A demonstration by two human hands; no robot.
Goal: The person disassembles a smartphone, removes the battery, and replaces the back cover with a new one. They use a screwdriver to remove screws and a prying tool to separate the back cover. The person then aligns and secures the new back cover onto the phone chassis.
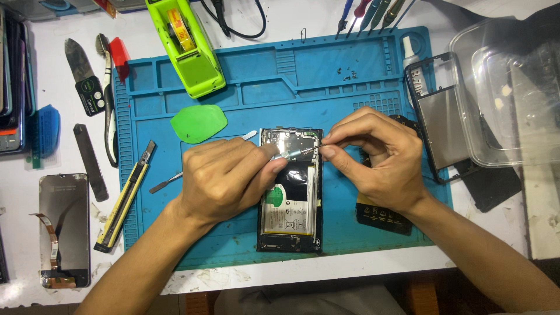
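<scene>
White table (pixel 280 20) carried a blue repair mat (pixel 245 93), w/ a detached phone screen (pixel 64 230), black pry bar (pixel 90 162), clear plastic box (pixel 513 87) & black cable (pixel 242 23) directly on it.

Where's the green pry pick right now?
The green pry pick lies on the blue mat, just beyond the left hand, below the lime tape dispenser.

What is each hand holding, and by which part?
The left hand grips a thin metal tool by its handle end; the right hand pinches its tip end above the opened phone.
</scene>
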